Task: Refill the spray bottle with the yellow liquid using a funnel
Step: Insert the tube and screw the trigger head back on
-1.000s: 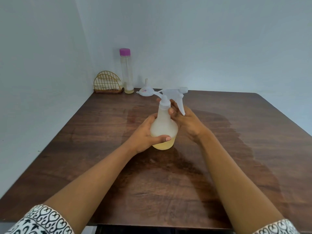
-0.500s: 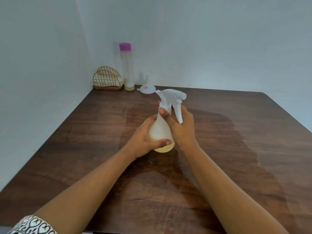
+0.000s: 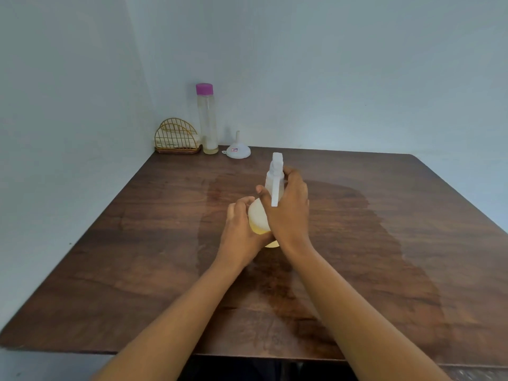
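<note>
A translucent spray bottle (image 3: pixel 258 218) with a little yellow liquid at its bottom stands upright in the middle of the brown table (image 3: pixel 384 243). My left hand (image 3: pixel 239 232) wraps around its round body from the left. My right hand (image 3: pixel 288 213) grips the neck under the white trigger head (image 3: pixel 276 174), whose nozzle points toward me. A white funnel (image 3: pixel 237 151) lies mouth-down at the back of the table. Beside it stands a tall clear bottle (image 3: pixel 207 122) with a purple cap and a small amount of yellowish liquid.
A gold wire napkin holder (image 3: pixel 177 137) sits in the back left corner against the wall. Walls close off the left and back sides. A darker wet-looking patch spreads across the table's centre and right.
The trigger head has turned from pointing right to pointing toward me, with my right hand rotating around the neck. My left hand stays on the bottle's body.
</note>
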